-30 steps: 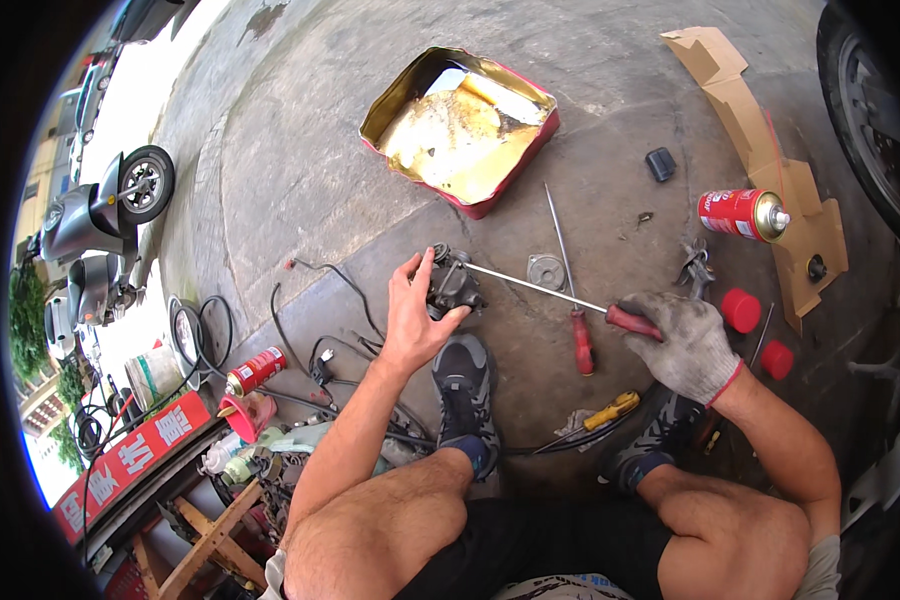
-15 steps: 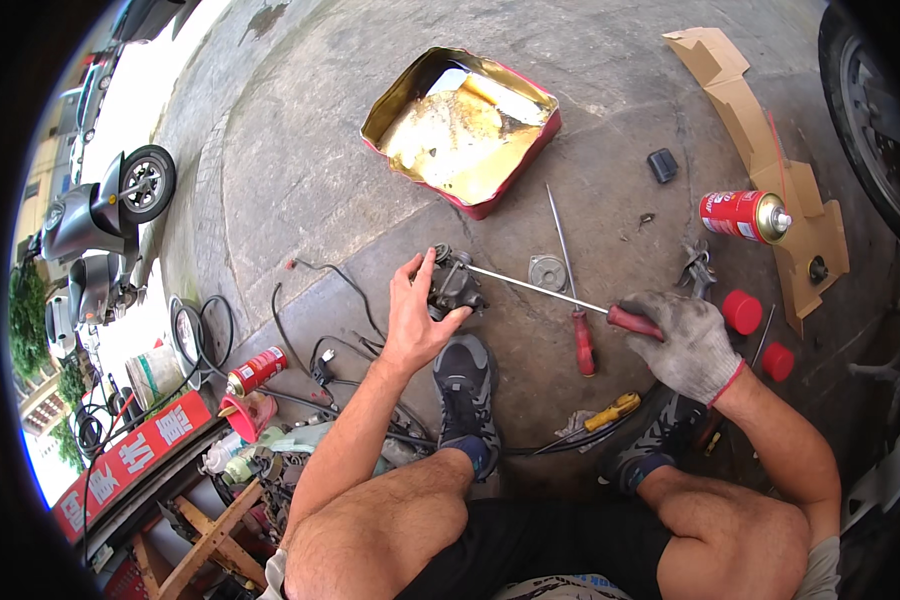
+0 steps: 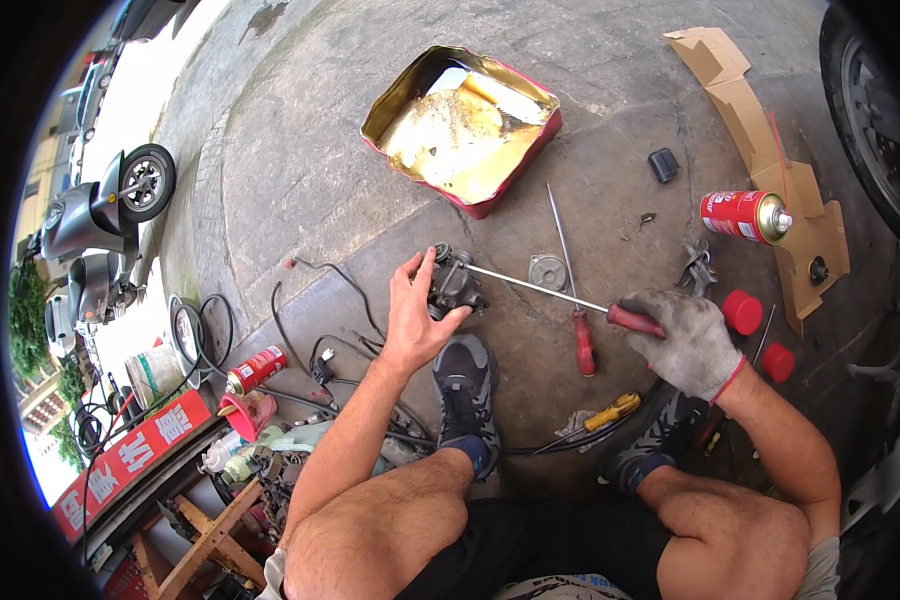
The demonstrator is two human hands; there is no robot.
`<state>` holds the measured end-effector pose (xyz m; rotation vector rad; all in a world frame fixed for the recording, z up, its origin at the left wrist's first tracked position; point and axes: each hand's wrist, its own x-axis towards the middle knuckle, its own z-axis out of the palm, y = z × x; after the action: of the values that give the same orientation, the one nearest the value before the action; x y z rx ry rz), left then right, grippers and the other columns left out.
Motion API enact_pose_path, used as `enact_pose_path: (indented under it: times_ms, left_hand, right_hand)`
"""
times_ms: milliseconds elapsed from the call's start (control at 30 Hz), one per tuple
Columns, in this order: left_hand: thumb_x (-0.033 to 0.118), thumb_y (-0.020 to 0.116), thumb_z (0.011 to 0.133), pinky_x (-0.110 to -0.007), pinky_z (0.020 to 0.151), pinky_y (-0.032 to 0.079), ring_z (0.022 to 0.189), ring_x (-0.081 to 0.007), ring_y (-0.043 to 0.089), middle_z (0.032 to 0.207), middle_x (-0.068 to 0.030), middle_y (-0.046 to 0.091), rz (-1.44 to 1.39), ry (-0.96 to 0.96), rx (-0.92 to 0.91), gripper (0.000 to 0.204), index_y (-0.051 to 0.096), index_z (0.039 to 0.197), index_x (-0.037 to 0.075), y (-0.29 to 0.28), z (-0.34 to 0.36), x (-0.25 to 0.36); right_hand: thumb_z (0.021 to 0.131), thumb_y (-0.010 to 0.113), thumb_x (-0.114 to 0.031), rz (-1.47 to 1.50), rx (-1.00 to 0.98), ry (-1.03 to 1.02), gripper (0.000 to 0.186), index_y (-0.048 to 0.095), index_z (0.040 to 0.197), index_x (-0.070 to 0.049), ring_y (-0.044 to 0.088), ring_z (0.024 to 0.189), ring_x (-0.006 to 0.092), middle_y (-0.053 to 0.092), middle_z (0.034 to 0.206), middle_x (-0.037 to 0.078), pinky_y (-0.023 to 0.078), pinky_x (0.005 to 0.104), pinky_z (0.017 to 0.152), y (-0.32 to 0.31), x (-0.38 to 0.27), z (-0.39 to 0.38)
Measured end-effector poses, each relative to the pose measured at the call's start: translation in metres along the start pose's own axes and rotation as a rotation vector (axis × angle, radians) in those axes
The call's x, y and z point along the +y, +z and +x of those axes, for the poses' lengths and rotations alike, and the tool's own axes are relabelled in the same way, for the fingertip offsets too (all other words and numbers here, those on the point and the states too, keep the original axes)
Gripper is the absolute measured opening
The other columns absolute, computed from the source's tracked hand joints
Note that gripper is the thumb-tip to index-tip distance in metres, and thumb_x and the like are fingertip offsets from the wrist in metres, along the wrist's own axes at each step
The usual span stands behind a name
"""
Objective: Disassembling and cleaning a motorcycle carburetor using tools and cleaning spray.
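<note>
My bare left hand (image 3: 417, 312) holds a dark metal carburetor (image 3: 458, 290) just above the toe of my left shoe, with the thumb and fingers around its near side. My right hand (image 3: 685, 340), in a grey knit glove, is closed on the red handle of a long screwdriver (image 3: 540, 288). The shaft points left and its tip touches the upper right part of the carburetor; the exact contact spot is too small to make out. Beyond the shaft lie a round grey metal cover (image 3: 547, 272) and a second red-handled screwdriver (image 3: 582, 340).
A cut-open tin tray (image 3: 482, 207) with oily liquid stands ahead. On the right are a red spray can (image 3: 740, 216), bent cardboard (image 3: 760, 130), red caps (image 3: 741, 312) and a black block (image 3: 662, 165). Cables (image 3: 345, 275) and another red can (image 3: 257, 370) lie left; a yellow-handled screwdriver (image 3: 612, 411) lies between my feet.
</note>
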<state>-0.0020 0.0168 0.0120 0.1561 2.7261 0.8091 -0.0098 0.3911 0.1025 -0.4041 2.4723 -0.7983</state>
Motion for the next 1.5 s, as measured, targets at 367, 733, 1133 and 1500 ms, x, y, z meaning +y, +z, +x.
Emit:
enact_pose_path:
  times_ms: [367, 733, 1133, 1500]
  left_hand:
    - [0.020, 0.087, 0.072, -0.045, 0.116, 0.035, 0.135, -0.0408, 0.042, 0.146, -0.0261, 0.043, 0.007, -0.011, 0.002, 0.099, 0.036, 0.157, 0.005, 0.000, -0.001, 0.000]
    - [0.021, 0.086, 0.075, -0.046, 0.117, 0.034, 0.136, -0.0424, 0.041, 0.145, -0.0280, 0.041, -0.015, -0.007, 0.027, 0.098, 0.035, 0.156, 0.002, 0.007, -0.002, -0.006]
    - [0.020, 0.087, 0.074, -0.045, 0.116, 0.036, 0.135, -0.0432, 0.041, 0.145, -0.0287, 0.041, -0.017, 0.026, 0.055, 0.099, 0.035, 0.157, 0.003, 0.010, -0.004, -0.009]
    - [0.022, 0.088, 0.073, -0.049, 0.113, 0.037, 0.132, -0.0455, 0.041, 0.146, -0.0299, 0.039, -0.034, 0.019, 0.041, 0.098, 0.037, 0.155, 0.004, 0.005, -0.005, -0.005]
  right_hand:
    - [0.091, 0.068, -0.030, -0.298, 0.034, -0.091, 0.025, 0.070, 0.107, -0.010, 0.071, 0.084, 0.0347, 0.070, 0.085, 0.015, 0.055, 0.0463, 0.074, -0.016, 0.003, 0.019]
    - [0.089, 0.065, -0.028, -0.365, -0.045, -0.124, 0.024, 0.070, 0.108, -0.013, 0.071, 0.081, 0.0357, 0.072, 0.085, 0.015, 0.054, 0.0490, 0.074, -0.016, 0.006, 0.030]
    - [0.088, 0.071, -0.032, -0.301, -0.083, -0.022, 0.022, 0.074, 0.102, -0.015, 0.070, 0.082, 0.0356, 0.071, 0.084, 0.012, 0.053, 0.0452, 0.077, -0.019, 0.003, 0.033]
    - [0.093, 0.064, -0.035, -0.192, -0.148, 0.067, 0.028, 0.069, 0.109, -0.013, 0.071, 0.089, 0.0384, 0.073, 0.090, 0.018, 0.055, 0.0487, 0.081, -0.006, 0.003, 0.024]
